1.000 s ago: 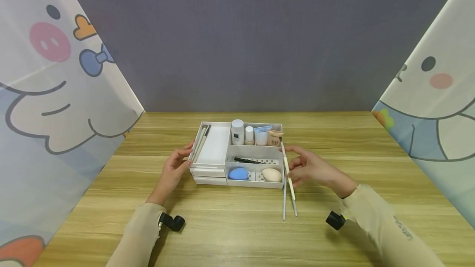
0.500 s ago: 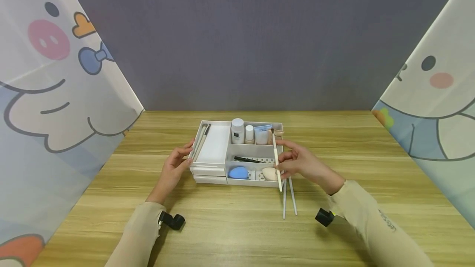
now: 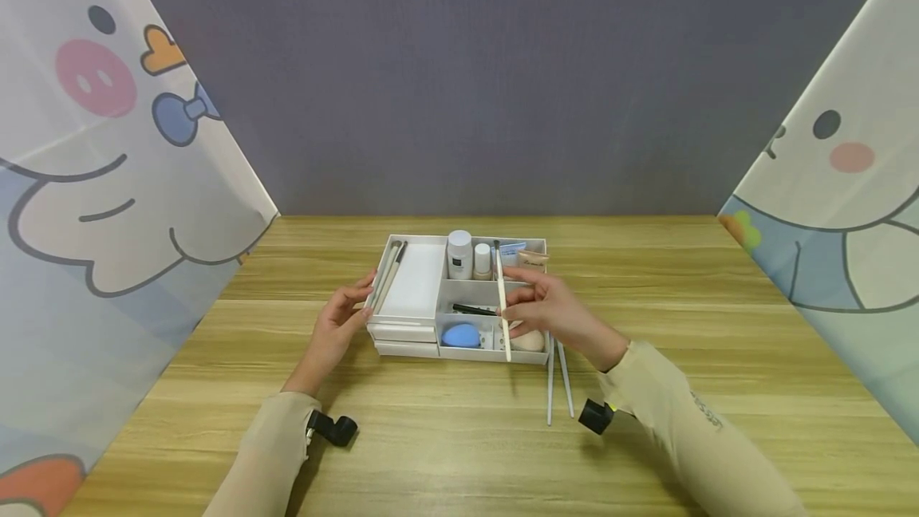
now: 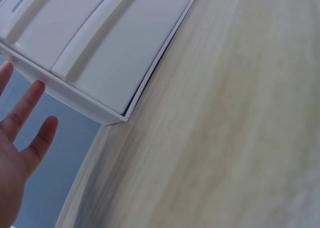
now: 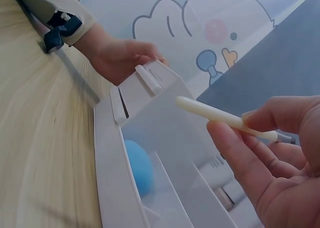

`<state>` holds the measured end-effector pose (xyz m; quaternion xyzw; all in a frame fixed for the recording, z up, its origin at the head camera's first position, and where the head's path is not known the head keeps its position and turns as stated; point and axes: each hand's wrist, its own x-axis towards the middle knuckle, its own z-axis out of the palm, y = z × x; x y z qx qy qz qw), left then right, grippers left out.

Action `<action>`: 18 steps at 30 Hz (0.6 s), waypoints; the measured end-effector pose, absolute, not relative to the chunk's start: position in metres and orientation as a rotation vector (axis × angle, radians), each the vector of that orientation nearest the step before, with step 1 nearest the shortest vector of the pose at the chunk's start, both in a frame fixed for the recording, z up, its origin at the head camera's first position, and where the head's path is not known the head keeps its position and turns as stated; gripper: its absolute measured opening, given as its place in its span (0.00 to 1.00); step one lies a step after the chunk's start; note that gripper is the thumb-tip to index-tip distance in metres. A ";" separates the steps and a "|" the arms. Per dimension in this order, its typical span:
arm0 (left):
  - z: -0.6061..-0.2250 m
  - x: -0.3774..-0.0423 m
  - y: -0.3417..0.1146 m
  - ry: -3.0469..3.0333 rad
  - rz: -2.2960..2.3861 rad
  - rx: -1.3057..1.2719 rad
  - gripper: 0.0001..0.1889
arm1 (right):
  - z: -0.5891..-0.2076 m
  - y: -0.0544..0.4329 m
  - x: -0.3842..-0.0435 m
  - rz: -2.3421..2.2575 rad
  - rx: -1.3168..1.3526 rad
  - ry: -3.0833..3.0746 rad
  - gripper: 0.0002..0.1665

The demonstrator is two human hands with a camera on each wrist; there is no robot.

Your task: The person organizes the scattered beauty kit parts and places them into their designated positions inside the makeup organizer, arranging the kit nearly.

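A white makeup organizer (image 3: 415, 278) with drawers stands on the table. My left hand (image 3: 341, 322) touches its left side; in the left wrist view the hand's fingers (image 4: 33, 94) are spread beside the drawer fronts. Between thumb and fingers, my right hand (image 3: 549, 311) pinches a makeup brush (image 3: 504, 311) with a cream handle. The brush hangs above the right-hand compartments, dark bristles pointing away. Below lie a blue makeup sponge (image 3: 461, 336), a beige sponge (image 3: 530, 341) partly covered by the hand, and a black pencil-like stick (image 3: 470, 309). Two brushes (image 3: 391, 278) lie in the top-left tray.
A white-capped bottle (image 3: 459, 255), a smaller bottle (image 3: 483, 262), a blue tube (image 3: 512, 249) and a BB tube (image 3: 533, 259) stand in the rear compartments. Two thin pale sticks (image 3: 550, 389) lie at the organizer's front right corner. A grey panel (image 3: 488, 102) rises behind the table.
My right hand has carried the brush leftward from the organizer's right edge to above its middle compartments. The left hand has stayed at the left side.
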<state>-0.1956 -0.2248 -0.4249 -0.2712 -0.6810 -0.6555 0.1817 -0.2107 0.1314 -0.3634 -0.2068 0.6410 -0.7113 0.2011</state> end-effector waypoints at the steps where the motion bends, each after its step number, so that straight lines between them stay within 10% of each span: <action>1: -0.425 -0.196 -0.225 -1.923 -1.850 -0.764 0.13 | -0.363 0.129 -0.211 -1.997 -0.575 1.775 0.44; 18: -0.425 -0.197 -0.223 -1.881 -1.864 -0.811 0.13 | -0.355 0.092 -0.218 -2.075 -0.526 1.667 0.42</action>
